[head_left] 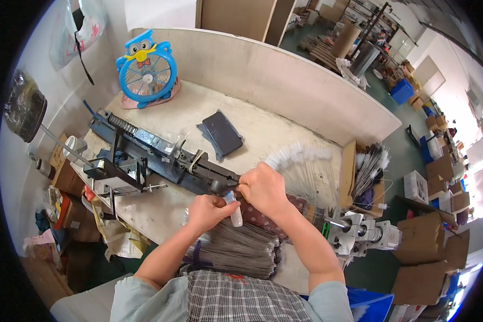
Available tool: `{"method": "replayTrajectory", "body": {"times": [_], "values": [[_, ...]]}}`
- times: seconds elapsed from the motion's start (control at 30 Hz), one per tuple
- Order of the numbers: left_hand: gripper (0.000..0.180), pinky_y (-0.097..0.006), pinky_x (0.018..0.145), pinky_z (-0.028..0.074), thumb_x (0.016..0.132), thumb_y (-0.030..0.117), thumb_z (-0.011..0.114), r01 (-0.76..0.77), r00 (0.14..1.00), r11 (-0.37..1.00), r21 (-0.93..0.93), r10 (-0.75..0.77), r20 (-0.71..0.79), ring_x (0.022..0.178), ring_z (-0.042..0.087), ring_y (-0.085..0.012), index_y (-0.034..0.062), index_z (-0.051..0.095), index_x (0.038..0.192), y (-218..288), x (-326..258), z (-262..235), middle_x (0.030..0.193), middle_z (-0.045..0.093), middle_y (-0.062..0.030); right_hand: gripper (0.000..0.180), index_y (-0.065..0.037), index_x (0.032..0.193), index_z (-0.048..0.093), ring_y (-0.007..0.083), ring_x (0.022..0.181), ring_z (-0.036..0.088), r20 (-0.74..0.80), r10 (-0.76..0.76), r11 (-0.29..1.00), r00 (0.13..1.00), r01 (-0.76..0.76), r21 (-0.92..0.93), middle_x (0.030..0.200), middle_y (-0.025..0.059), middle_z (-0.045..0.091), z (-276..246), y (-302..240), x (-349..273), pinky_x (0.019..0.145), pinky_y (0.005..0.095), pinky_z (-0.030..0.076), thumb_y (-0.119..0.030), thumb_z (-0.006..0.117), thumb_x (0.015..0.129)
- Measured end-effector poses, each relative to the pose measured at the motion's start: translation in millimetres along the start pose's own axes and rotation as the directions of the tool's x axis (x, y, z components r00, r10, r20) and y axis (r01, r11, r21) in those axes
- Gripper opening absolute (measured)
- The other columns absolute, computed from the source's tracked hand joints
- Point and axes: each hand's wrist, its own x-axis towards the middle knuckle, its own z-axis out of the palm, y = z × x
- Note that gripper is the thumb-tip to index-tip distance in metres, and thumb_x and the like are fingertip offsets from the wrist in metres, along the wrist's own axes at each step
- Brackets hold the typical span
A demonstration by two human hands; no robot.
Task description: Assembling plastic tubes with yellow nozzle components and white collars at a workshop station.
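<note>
Head view, hands [264, 187] over worktable [271, 137], green floor [402, 161]

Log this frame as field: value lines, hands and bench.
left hand: pinching a whitish piece
right hand: at the near end of the dark metal fixture; its fingertips' hold unclear
bench front: bundle of thin rods
bench back: blue fan, dark flat slab
bench right side: cardboard box holding more rods

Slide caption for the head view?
Left hand holding a small whitish piece, right hand close by, beside a long dark fixture.
</note>
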Motion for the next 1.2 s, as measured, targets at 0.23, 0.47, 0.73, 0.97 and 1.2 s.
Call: {"method": "replayTrajectory", "body": {"times": [0.23, 0.47, 0.73, 0.97, 1.2], "values": [[0.042, -0.029, 0.058, 0.047, 0.079, 0.039, 0.066, -0.022, 0.994, 0.869, -0.495, 0.072, 0.082, 0.062, 0.059, -0.0165, -0.0030, 0.064, 0.080, -20, 6, 26, 0.072, 0.064, -0.0084, 0.008, -0.009, 0.080, 0.069, 0.0243, 0.077, 0.058, -0.401, -0.096, 0.982, 0.911, 0.153, 0.113, 0.070, 0.0052, 0.063, -13, 8, -29, 0.064, 0.0366, 0.048, -0.014, 0.067, 0.073], [0.016, -0.028, 0.058, 0.047, 0.076, 0.015, 0.063, -0.056, 0.992, 0.717, -0.694, 0.121, 0.045, 0.065, 0.058, -0.0110, 0.0007, 0.056, 0.075, 0, -3, 47, 0.073, 0.063, -0.0064, 0.014, -0.006, 0.088, 0.064, 0.0244, 0.060, 0.061, -0.316, -0.075, 0.982, 0.946, 0.126, 0.144, 0.075, 0.0083, 0.062, 21, 15, -80, 0.050, 0.0338, 0.048, -0.012, 0.067, 0.077], [0.027, -0.028, 0.057, 0.047, 0.076, 0.016, 0.071, -0.215, 0.976, 0.950, -0.227, 0.217, -0.016, 0.064, 0.058, -0.0136, -0.0013, 0.053, 0.085, -28, 3, 14, 0.074, 0.060, -0.0074, 0.017, -0.007, 0.081, 0.059, 0.0266, 0.074, 0.062, -0.145, -0.030, 0.987, 0.989, 0.052, 0.152, 0.084, 0.0086, 0.058, 74, 32, -54, 0.059, 0.0377, 0.051, -0.023, 0.064, 0.079], [0.026, -0.024, 0.056, 0.044, 0.086, 0.035, 0.061, 0.072, 0.933, 0.312, -0.947, -0.358, -0.047, 0.064, 0.054, -0.0106, 0.0095, 0.058, 0.090, -128, -3, -64, 0.073, 0.056, 0.0021, 0.019, -0.007, 0.079, 0.059, 0.0295, 0.072, 0.061, -0.042, -0.005, 0.975, 0.999, 0.014, 0.222, 0.080, 0.0100, 0.058, 33, 22, -68, 0.059, 0.0376, 0.050, -0.023, 0.067, 0.077], [0.019, -0.024, 0.065, 0.043, 0.086, 0.032, 0.062, 0.040, 0.923, 0.281, -0.959, -0.379, -0.072, 0.067, 0.054, -0.0085, 0.0131, 0.063, 0.082, -143, -3, -85, 0.071, 0.057, 0.0049, 0.013, -0.005, 0.086, 0.061, 0.0326, 0.070, 0.060, -0.048, -0.048, 0.952, 0.998, 0.060, 0.300, 0.080, 0.0125, 0.057, 29, 22, -68, 0.060, 0.0390, 0.049, -0.013, 0.067, 0.077]]}}
